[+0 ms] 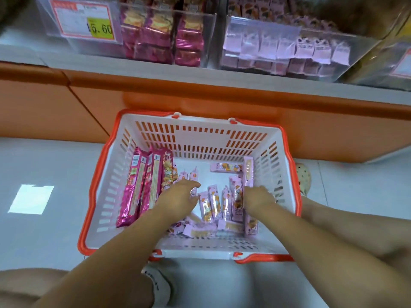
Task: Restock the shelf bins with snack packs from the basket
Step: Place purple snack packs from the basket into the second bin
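Lying in basket (201,138), pink snack packs (213,203)

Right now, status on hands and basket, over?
Left hand open over small pink packs in the basket; right hand among them, grip unclear. Long magenta packs stand at basket's left wall. Nothing in the way of the packs.

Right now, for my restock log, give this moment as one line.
phase: picking from basket | left hand: over small pink packs, fingers relaxed | right hand: among packs, grip unclear | long magenta packs: leaning at left wall
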